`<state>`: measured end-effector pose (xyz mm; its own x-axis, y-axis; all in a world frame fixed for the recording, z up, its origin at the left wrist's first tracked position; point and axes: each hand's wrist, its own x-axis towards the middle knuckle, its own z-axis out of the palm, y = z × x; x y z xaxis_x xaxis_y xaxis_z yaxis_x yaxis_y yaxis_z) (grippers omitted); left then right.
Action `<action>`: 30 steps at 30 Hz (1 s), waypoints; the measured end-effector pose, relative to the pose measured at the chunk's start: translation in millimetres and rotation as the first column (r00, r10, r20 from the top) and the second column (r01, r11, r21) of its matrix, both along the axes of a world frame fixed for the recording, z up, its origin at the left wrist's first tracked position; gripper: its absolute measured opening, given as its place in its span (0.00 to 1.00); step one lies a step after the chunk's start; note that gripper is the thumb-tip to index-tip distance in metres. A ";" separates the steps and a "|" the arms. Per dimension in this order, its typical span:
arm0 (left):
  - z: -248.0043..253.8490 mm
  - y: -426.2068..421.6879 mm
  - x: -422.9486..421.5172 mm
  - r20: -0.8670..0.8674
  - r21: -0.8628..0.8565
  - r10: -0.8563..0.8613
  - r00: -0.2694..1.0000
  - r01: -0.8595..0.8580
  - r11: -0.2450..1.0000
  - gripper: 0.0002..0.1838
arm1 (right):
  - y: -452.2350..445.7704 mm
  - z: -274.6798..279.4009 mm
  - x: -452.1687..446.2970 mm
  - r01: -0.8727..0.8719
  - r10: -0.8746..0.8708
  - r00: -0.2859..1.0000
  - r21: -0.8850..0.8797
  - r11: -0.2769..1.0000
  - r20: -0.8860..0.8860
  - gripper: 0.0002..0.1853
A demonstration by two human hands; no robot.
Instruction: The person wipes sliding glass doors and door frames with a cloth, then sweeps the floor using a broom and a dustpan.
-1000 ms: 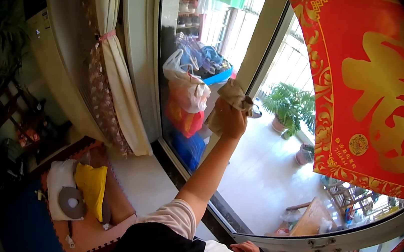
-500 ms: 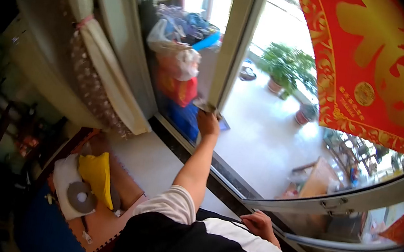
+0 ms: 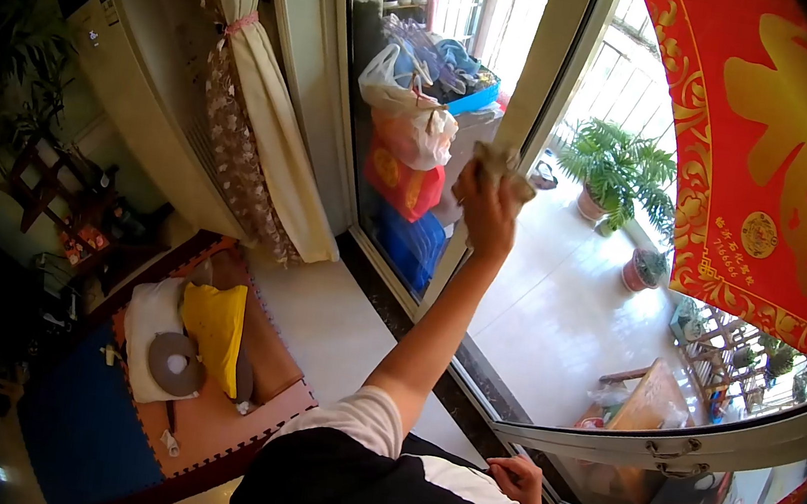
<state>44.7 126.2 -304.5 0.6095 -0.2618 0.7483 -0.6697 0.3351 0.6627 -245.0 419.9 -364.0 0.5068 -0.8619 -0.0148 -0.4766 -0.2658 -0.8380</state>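
Observation:
My left hand (image 3: 491, 212) is raised at the end of my outstretched arm, its fingers closed round a crumpled grey-brown cloth (image 3: 504, 172). The cloth lies against or just in front of the pale upright frame (image 3: 544, 78) of the glass door; contact cannot be made out. Lower right, near my body, my right hand (image 3: 519, 480) has its fingers bent together beside the dark floor track. Whatever it may hold is too small to tell.
Behind the glass stand stacked bags (image 3: 405, 141) and a potted plant (image 3: 615, 172). A red and gold poster (image 3: 779, 147) hangs at the upper right. A tied curtain (image 3: 258, 123) is at left, above a foam mat (image 3: 92, 405) with a yellow pillow (image 3: 216, 330).
My left hand went down along the frame with the cloth, then came back up. The view shifted too. My right hand stays low near my body.

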 end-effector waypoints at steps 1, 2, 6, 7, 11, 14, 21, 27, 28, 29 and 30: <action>6.8 -8.6 -4.0 0.000 0.003 -0.001 1.000 0.001 1.000 0.19 | 0.1 -1.4 0.7 -0.007 0.007 1.000 -0.005 1.000 0.001 0.06; 12.5 -15.5 -8.8 0.061 0.052 0.071 0.996 -0.074 0.996 0.20 | 0.6 -0.8 1.1 -0.006 0.006 1.000 -0.001 1.000 0.000 0.06; -13.6 -21.0 -14.3 0.074 0.160 0.112 0.991 -0.123 0.979 0.24 | 3.3 -1.1 2.1 0.073 -0.073 0.997 0.032 0.997 0.001 0.06; -28.8 -22.0 -14.5 0.042 0.193 0.097 0.994 -0.104 0.976 0.24 | 5.8 -2.0 2.2 0.124 -0.125 0.992 0.059 0.991 0.020 0.05; -90.0 -21.2 -17.3 -0.051 0.330 0.151 0.987 -0.127 0.935 0.25 | 6.4 -2.6 7.4 0.191 -0.199 0.978 0.114 0.975 0.057 0.05; -106.5 -18.2 -16.2 -0.076 0.408 0.134 0.988 -0.092 0.908 0.27 | 1.3 -7.5 12.1 0.149 -0.151 0.988 0.067 0.987 0.031 0.05; -215.1 -39.0 -22.4 -0.557 0.712 0.282 0.781 0.275 0.646 0.32 | 0.1 2.7 35.3 0.099 -0.100 0.995 0.018 0.995 0.001 0.06; -270.6 -18.2 -12.2 -0.958 -0.183 0.008 -0.288 0.630 0.755 0.09 | 22.8 -2.0 31.8 0.261 -0.262 0.965 0.106 0.960 -0.006 0.06; -255.5 -17.1 -7.7 -0.943 -0.194 0.035 -0.332 0.630 0.752 0.09 | 26.6 -1.2 32.2 0.278 -0.279 0.960 0.111 0.954 -0.011 0.06; -340.2 -53.0 -3.9 -0.926 -0.305 -0.078 -0.370 0.609 0.732 0.07 | 30.2 0.0 32.9 0.317 -0.319 0.948 0.135 0.939 -0.002 0.06; -269.4 -39.1 -15.9 -0.954 -0.154 0.024 -0.299 0.557 0.816 0.06 | 32.8 0.5 33.6 0.351 -0.357 0.934 0.158 0.923 0.009 0.06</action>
<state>28.9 87.1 -573.9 0.2515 -0.6310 -0.7339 0.9004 -0.1256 0.4166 -211.4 452.7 -363.6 0.1720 -0.9741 -0.1468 -0.4845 0.0461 -0.8736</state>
